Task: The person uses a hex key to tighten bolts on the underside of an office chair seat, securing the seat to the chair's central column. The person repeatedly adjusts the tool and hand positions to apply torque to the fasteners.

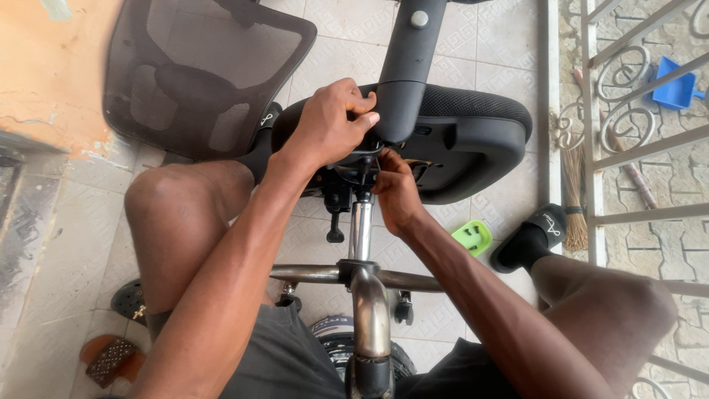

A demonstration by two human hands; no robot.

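A black office chair lies tipped over between my knees, its seat facing away and its mesh backrest at the upper left. My left hand grips the black armrest post where it meets the underside of the seat. My right hand has its fingers pinched at the mechanism under the seat, beside the chrome gas-lift column; whatever small part it holds is hidden. The chrome star base points toward me.
A green plastic piece lies on the tiled floor by my right foot in a black slide sandal. A straw broom leans at a metal railing; a blue dustpan lies beyond. A step edge is at left.
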